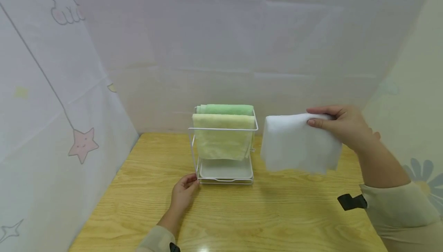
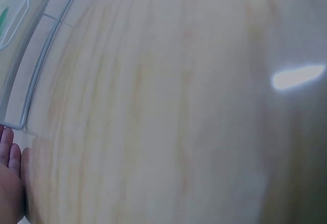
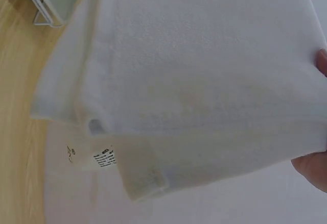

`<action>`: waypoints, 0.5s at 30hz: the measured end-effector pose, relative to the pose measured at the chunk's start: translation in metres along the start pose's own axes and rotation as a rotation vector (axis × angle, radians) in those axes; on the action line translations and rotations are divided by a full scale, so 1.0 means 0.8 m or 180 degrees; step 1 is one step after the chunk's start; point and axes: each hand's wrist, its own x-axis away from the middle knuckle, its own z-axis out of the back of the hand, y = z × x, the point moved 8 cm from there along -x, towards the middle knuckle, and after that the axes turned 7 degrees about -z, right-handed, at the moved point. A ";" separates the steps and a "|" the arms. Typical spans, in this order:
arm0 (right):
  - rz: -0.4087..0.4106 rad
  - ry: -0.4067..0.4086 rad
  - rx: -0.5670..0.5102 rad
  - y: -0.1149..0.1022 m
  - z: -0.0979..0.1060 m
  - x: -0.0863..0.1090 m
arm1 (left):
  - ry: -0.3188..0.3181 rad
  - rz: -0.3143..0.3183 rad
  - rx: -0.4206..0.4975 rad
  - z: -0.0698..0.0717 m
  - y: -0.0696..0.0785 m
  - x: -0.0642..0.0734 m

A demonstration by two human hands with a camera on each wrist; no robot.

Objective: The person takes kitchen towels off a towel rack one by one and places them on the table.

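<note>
A small white wire rack (image 1: pixel 257 123) stands on the table with a pale yellow towel (image 1: pixel 223 138) over its front bar and a green towel (image 1: pixel 228 109) behind. At the rack's lower front left corner, my left hand (image 1: pixel 182 191) holds the frame between thumb and fingers; the left wrist view shows part of this hand (image 2: pixel 9 183) at its edge. To the right of the rack, my right hand (image 1: pixel 351 127) pinches a folded white towel (image 1: pixel 299 144) by its top edge, in the air. That white towel (image 3: pixel 204 55) fills much of the right wrist view.
A shallow white tray (image 1: pixel 226 168) sits in the rack's base. Underneath is a wood-grain table (image 1: pixel 149 159). Pale cloth walls (image 1: pixel 221 44) with printed figures enclose its back and sides.
</note>
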 end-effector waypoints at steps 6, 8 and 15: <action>-0.0010 -0.0220 0.0064 0.038 -0.018 0.003 | 0.0032 -0.0008 0.0043 0.000 0.001 0.000; -0.0075 -0.0272 0.0105 0.052 -0.025 0.006 | 0.0040 -0.0006 0.0044 -0.001 0.001 -0.001; -0.0182 -0.0394 0.0135 0.086 -0.050 0.016 | 0.0050 -0.0016 0.0066 -0.001 0.001 -0.003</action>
